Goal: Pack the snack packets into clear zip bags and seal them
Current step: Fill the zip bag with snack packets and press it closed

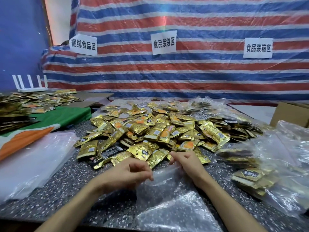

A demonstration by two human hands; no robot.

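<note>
A big heap of gold snack packets [158, 131] covers the middle of the speckled dark table [70, 195]. An empty clear zip bag [170, 203] lies flat on the table in front of the heap. My left hand [132, 173] pinches the bag's top edge at its left corner with curled fingers. At the bag's right top corner, my right hand [187, 160] pinches the same edge, just touching the nearest packets. The bag holds no packets.
A stack of empty clear bags [33, 161] lies at the left. Filled clear bags of packets [255, 178] pile up on the right, beside a cardboard box [291, 114]. More packets [25, 104] sit on a green and orange cloth far left, near a white router [31, 85].
</note>
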